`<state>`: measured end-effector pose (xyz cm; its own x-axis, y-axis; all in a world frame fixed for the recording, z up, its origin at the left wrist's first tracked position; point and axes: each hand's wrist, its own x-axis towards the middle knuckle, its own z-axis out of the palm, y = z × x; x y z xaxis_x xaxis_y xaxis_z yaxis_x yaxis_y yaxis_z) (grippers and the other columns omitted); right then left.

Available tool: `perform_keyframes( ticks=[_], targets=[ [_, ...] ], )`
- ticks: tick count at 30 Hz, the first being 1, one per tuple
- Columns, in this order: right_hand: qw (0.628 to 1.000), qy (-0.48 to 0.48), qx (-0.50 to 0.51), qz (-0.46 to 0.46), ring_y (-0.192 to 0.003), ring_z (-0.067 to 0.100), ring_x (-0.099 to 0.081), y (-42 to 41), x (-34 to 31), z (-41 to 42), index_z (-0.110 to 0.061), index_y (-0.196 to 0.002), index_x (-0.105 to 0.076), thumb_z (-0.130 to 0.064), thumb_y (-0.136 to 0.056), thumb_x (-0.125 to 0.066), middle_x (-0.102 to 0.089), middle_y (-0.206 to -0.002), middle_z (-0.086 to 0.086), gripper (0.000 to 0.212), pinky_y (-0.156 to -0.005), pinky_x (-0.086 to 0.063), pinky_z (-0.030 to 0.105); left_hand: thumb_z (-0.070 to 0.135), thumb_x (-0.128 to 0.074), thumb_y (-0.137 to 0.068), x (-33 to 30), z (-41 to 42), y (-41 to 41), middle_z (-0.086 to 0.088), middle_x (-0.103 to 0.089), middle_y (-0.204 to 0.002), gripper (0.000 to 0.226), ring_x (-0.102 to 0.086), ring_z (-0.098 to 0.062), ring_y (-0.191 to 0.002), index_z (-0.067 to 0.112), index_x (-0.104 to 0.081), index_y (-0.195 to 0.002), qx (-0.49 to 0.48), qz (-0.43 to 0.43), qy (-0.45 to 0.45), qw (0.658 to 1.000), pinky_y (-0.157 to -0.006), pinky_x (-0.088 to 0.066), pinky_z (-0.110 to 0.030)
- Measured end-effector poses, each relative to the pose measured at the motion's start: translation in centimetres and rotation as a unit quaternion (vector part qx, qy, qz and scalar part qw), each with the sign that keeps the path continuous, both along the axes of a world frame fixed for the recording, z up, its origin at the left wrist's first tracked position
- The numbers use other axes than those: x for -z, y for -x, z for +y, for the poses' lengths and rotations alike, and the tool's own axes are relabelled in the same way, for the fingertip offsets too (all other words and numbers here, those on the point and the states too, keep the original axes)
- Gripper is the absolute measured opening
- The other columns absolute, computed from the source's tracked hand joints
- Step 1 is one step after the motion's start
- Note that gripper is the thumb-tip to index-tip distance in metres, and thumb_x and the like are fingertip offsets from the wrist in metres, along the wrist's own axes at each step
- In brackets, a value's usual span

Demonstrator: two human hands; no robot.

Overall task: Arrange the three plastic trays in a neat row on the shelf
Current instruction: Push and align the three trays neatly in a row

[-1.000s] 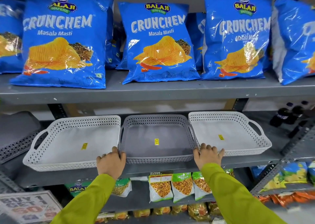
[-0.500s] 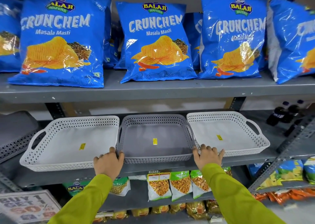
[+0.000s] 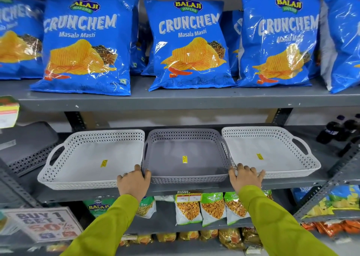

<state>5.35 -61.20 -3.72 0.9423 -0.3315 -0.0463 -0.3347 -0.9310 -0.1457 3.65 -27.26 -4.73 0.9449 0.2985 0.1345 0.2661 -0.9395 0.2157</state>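
Fingers (image 3: 143, 173) of both hands curl over the front corners of the grey tray (image 3: 187, 156), mid-row on the shelf (image 3: 194, 187) between two white trays (image 3: 91, 158); it looks light, stiff, best nudged by its rim.

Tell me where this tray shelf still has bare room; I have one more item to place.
Bare shelf shows right of the right white tray, before the dark bottles. The gray tray and left white tray sit packed together, both hands at the front edge.
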Motion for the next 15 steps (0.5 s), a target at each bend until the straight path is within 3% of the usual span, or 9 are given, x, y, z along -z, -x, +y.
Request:
perform_keyframes(
  ticks=[15],
  targets=[
    [1.0, -0.001, 0.001, 0.003, -0.126, 0.032, -0.046, 0.47, -0.1, -0.03, -0.015, -0.124, -0.055, -0.046, -0.094, -0.029, -0.062, -0.126, 0.01, 0.05, -0.116, -0.012, 0.061, 0.046, -0.034, -0.093, 0.45, -0.41, 0.58, -0.013, -0.075, -0.089, 0.04, -0.067, -0.033, -0.091, 0.013, -0.054, -0.102, -0.014, -0.005, -0.001, 1.0, -0.087, -0.041, -0.041]
  ],
)
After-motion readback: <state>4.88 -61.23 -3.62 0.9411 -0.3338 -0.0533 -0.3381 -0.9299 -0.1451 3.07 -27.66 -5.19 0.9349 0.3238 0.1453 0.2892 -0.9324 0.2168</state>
